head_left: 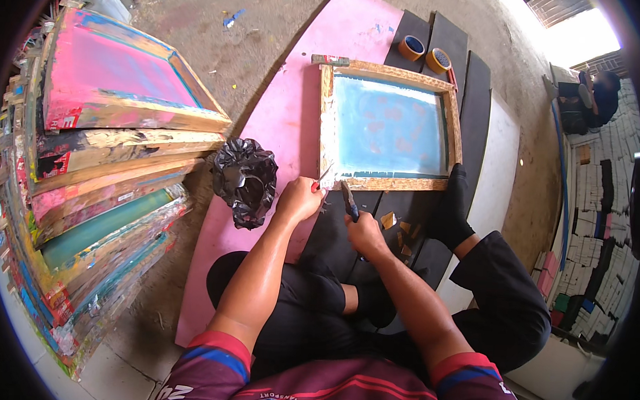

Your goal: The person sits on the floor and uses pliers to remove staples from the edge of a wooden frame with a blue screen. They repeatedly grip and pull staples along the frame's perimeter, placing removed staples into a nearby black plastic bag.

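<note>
A wooden screen-printing frame (387, 183) with light-blue mesh (393, 128) lies flat before me. My left hand (301, 198) is closed around a slim red-handled tool (315, 187), which looks like a screwdriver; its thin metal end meets the frame's near left corner. In my right hand (365, 233) are pliers (347, 195) with dark-blue grips, their jaws against the frame's near edge beside that corner. Whether the jaws pinch anything is too small to see. Just left of my left hand sits a crumpled black plastic bag (244, 183), its mouth open.
Paint-stained frames (132, 116) are stacked at left. Two tape rolls, one blue-cored (411, 47) and one yellow (438, 60), lie beyond the frame. Small scraps (405, 235) lie right of my right hand. My foot (452, 208) touches the frame. A person (597, 97) sits far right.
</note>
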A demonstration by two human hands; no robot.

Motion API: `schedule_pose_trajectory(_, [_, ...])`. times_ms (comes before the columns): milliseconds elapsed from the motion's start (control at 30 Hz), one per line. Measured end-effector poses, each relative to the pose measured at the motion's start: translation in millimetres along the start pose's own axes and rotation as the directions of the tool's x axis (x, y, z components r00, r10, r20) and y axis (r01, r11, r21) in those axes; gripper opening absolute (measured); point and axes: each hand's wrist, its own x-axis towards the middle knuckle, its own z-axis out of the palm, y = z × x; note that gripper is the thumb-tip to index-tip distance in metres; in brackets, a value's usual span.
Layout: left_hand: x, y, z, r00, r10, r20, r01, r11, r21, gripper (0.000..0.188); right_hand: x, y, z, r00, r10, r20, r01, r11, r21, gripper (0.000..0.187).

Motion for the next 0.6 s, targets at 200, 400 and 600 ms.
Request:
schedule_pose_trajectory(200, [0.0,-1.9,-0.3,1.000,-0.002,-0.001,0.002,1.000,-0.001,0.034,-11.6,-7.6,18.7,0.996,-0.003,-0.086,0.006,0.999,0.034,0.038])
schedule_pose_trajectory(400, [6.1,-7.8,1.6,0.999,0.025,-0.024,-0.026,0.999,-0.040,0.033,-12.2,-7.8,29.2,0.973,-0.064,-0.220,0.048,0.996,-0.077,0.038])
schedule_pose_trajectory(600, [9.6,-13.4,3.1,0.987,0.080,-0.138,-0.103,0.979,-0.173,0.028,-27.1,-0.5,37.2,0.950,-0.161,-0.268,0.112,0.976,-0.188,0.036])
